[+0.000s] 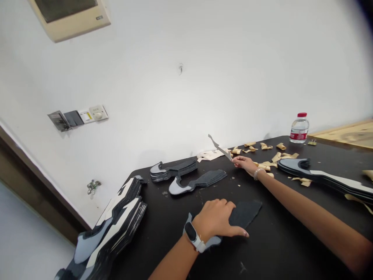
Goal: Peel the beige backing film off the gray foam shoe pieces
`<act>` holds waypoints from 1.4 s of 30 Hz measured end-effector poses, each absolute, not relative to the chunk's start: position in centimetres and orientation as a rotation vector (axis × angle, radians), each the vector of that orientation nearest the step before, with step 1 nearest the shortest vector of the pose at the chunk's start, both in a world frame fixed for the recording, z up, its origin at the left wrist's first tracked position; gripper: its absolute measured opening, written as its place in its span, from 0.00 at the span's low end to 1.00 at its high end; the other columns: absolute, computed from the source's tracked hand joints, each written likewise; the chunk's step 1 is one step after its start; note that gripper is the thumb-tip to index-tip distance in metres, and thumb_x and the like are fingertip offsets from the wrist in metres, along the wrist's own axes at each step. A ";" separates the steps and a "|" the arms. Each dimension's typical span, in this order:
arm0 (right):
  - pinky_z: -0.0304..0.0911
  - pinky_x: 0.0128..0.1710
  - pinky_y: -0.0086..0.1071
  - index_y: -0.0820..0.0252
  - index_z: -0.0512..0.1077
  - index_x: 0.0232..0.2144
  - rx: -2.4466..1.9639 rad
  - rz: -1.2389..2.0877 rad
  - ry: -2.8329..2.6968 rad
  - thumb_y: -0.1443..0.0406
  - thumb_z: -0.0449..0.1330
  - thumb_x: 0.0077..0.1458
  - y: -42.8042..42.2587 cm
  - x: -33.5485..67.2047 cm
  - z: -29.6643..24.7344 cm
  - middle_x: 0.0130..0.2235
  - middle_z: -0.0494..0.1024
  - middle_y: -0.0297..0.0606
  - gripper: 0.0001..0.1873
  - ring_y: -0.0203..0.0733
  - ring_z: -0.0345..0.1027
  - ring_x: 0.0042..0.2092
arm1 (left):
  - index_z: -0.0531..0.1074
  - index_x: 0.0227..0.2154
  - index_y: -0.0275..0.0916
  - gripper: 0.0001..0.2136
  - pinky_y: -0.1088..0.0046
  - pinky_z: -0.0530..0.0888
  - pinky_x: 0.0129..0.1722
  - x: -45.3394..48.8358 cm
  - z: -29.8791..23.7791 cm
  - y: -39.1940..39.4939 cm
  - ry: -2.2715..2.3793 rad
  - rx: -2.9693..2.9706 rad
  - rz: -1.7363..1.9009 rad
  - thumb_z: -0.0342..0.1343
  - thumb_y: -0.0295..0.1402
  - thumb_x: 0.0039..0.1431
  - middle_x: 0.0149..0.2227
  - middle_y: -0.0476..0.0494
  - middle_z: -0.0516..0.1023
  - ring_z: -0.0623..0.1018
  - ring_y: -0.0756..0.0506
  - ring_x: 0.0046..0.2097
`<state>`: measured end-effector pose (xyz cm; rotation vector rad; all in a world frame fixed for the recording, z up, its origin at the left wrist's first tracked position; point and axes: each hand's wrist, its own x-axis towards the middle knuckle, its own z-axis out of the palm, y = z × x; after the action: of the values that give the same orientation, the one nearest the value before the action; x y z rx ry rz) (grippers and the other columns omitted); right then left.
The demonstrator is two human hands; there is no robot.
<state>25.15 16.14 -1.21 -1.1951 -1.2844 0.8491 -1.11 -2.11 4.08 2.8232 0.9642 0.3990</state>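
My left hand [217, 218] lies over a dark grey fabric piece [246, 213] on the table, thumb stretched out to the right and fingers spread. Part of this piece, with a light grey curved end, is hidden under the hand and wrist. Farther back, my right hand [244, 165] pinches one end of a thin pale strip [219, 147], which rises up and left toward the wall. Beyond my left hand lies a similar dark piece with a light grey hooked end [198, 182]. A stack of the same shapes [173, 171] sits behind that.
Tall stacks of dark and white pieces [116, 221] line the table's left edge. Another stack [335, 179] lies at right. Curled tan scraps [278, 156], flat white pieces [211, 154], a red-capped water bottle [299, 128] and a binder clip [312, 142] are near the wall.
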 end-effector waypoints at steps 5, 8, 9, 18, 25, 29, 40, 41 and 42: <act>0.64 0.29 0.30 0.61 0.70 0.24 -1.183 0.980 -1.385 0.51 0.65 0.38 10.5 24.9 -1.1 0.25 0.70 0.33 0.19 0.34 0.64 0.27 | 0.70 0.46 0.40 0.19 0.62 0.70 0.42 0.6 2.8 -3.6 0.821 2.827 0.561 0.57 0.42 0.51 0.44 0.36 0.72 0.71 0.36 0.46; 0.64 0.29 0.30 0.61 0.70 0.27 -1.220 1.005 -1.487 0.52 0.62 0.44 7.1 24.2 -0.7 0.27 0.71 0.33 0.17 0.34 0.64 0.28 | 0.68 0.49 0.44 0.18 0.61 0.68 0.48 1.0 2.3 -4.0 0.744 2.755 0.589 0.54 0.36 0.55 0.48 0.40 0.72 0.69 0.38 0.52; 0.64 0.29 0.30 0.61 0.69 0.28 -1.240 0.971 -1.552 0.53 0.61 0.46 6.1 23.8 -0.4 0.28 0.71 0.34 0.16 0.35 0.65 0.28 | 0.68 0.50 0.45 0.18 0.60 0.67 0.50 1.0 2.1 -3.9 0.733 2.724 0.601 0.55 0.36 0.55 0.50 0.41 0.71 0.68 0.39 0.53; 0.62 0.33 0.31 0.57 0.65 0.31 -1.111 0.136 -2.111 0.66 0.55 0.52 -0.1 18.2 2.5 0.33 0.73 0.36 0.01 0.39 0.67 0.33 | 0.70 0.39 0.38 0.10 0.69 0.71 0.44 1.5 0.8 -1.0 1.052 2.034 1.161 0.44 0.32 0.62 0.40 0.42 0.75 0.75 0.46 0.43; 0.64 0.36 0.31 0.56 0.67 0.40 -1.029 0.327 -2.104 0.65 0.53 0.56 -1.5 18.1 2.2 0.38 0.75 0.38 0.09 0.39 0.69 0.37 | 0.69 0.30 0.36 0.10 0.75 0.69 0.36 1.2 0.4 -0.4 1.078 1.948 1.099 0.45 0.32 0.61 0.31 0.47 0.75 0.73 0.49 0.34; 0.65 0.37 0.30 0.55 0.71 0.39 -0.976 0.449 -2.073 0.63 0.52 0.58 -1.1 18.4 2.1 0.39 0.76 0.37 0.10 0.37 0.70 0.37 | 0.69 0.29 0.36 0.10 0.75 0.69 0.35 1.3 0.4 -0.3 1.064 1.894 1.077 0.46 0.33 0.60 0.30 0.47 0.75 0.74 0.49 0.34; 0.64 0.40 0.32 0.57 0.73 0.34 -1.004 0.231 -2.140 0.65 0.55 0.55 -1.3 18.6 2.1 0.38 0.78 0.38 0.07 0.39 0.71 0.37 | 0.70 0.27 0.35 0.09 0.74 0.69 0.38 1.2 0.5 -0.3 0.985 1.806 1.064 0.49 0.33 0.57 0.30 0.46 0.75 0.74 0.48 0.35; 0.63 0.39 0.31 0.57 0.73 0.34 -1.027 0.221 -2.152 0.65 0.55 0.55 -1.4 18.7 2.2 0.37 0.78 0.38 0.07 0.39 0.71 0.36 | 0.70 0.27 0.35 0.09 0.74 0.69 0.37 1.2 0.5 -0.3 0.987 1.822 1.064 0.49 0.33 0.57 0.29 0.46 0.75 0.74 0.48 0.35; 0.63 0.38 0.30 0.57 0.73 0.33 -1.053 0.215 -2.163 0.65 0.55 0.55 -1.5 18.7 2.3 0.35 0.77 0.38 0.08 0.38 0.71 0.35 | 0.70 0.26 0.35 0.09 0.74 0.68 0.37 1.2 0.4 -0.3 0.991 1.836 1.065 0.49 0.33 0.57 0.29 0.46 0.75 0.74 0.48 0.34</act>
<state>18.66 -1.50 2.29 -1.0535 -2.1634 0.2151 1.24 -0.31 0.43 1.8360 0.9908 1.0648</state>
